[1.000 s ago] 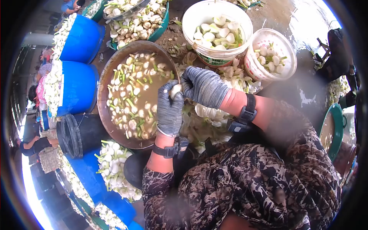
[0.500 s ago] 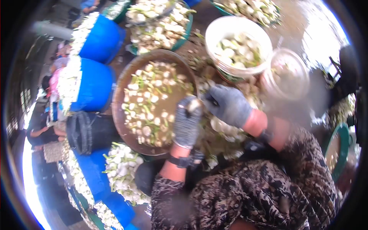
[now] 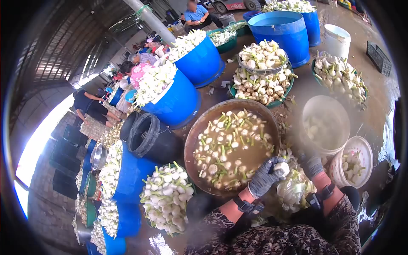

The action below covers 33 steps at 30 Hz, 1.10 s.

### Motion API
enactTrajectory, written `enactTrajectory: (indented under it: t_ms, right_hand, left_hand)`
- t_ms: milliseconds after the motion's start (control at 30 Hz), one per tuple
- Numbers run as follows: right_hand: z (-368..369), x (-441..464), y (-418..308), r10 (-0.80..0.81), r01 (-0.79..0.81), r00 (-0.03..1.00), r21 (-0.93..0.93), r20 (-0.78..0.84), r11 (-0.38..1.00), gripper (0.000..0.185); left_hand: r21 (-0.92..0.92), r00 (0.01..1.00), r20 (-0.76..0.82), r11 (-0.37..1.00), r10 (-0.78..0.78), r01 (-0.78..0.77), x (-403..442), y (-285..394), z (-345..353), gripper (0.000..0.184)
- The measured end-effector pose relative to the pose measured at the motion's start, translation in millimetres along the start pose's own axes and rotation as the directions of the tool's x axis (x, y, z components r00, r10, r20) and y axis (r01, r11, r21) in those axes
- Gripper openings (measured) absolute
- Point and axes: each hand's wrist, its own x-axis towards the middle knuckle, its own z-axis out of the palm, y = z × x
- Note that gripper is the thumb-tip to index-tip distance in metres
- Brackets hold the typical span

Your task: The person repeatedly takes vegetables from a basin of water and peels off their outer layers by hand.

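Note:
My left hand (image 3: 264,177), in a grey knit glove, is closed around a white bulb (image 3: 281,169) at the lower right rim of a wide brown basin (image 3: 191,146). Murky water and many bulbs with green stems fill that basin. My right hand (image 3: 311,163), gloved too, is to the right of the bulb and apart from it, below a white bucket (image 3: 326,146) of bulbs; a blur on the lens hides its fingers. Pale peeled leaves (image 3: 293,187) lie between my hands.
A smaller white tub (image 3: 367,163) stands at the right. Blue barrels (image 3: 182,102) heaped with bulbs, a black bucket (image 3: 159,138) and a pile of bulbs (image 3: 166,197) are at the left. Beyond the basin is a green tub (image 3: 284,98) of bulbs. A person (image 3: 196,16) sits far back; others are at upper left.
The view has tilted up and swung left, showing more of the room. My right hand has moved away from the bulb, which stays in my left hand.

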Motion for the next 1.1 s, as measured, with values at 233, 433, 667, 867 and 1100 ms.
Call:
enactTrajectory:
  t_ms: [233, 433, 667, 867, 1100]
  right_hand:
    - [0.9, -47.1, -67.6, -0.326, 0.333, 0.943, -0.144, 0.071, 0.932, 0.008]
    - [9.1, -44.6, -63.2, -0.335, 0.335, 0.941, -0.254, 0.045, 0.907, 0.008]
    - [10.9, 6.7, 47.3, -0.088, 0.123, 0.991, -0.429, 0.1, 0.895, 0.012]
    - [-9.5, -32.4, -44.2, -0.357, 0.321, 0.922, 0.217, 0.153, 0.922, 0.041]
    - [7.1, -47.7, -48.0, -0.215, 0.175, 0.943, 0.172, 0.252, 0.969, 0.017]
  left_hand:
    - [0.605, 0.943, -0.16, 0.783, 0.293, -0.141, 8.0, -27.1, -3.9, 0.038]
    - [0.646, 0.948, -0.108, 0.746, 0.3, -0.163, 2.8, -22.9, 0.7, 0.037]
    - [0.122, 0.998, 0.054, 0.992, 0.021, -0.027, -9.0, -1.2, 4.9, 0.039]
    - [-0.185, 0.998, 0.003, 0.981, -0.063, 0.062, -5.4, -17.6, -3.4, 0.051]
    - [-0.06, 0.98, -0.115, 0.986, -0.164, 0.158, -5.0, -37.9, -7.3, 0.043]
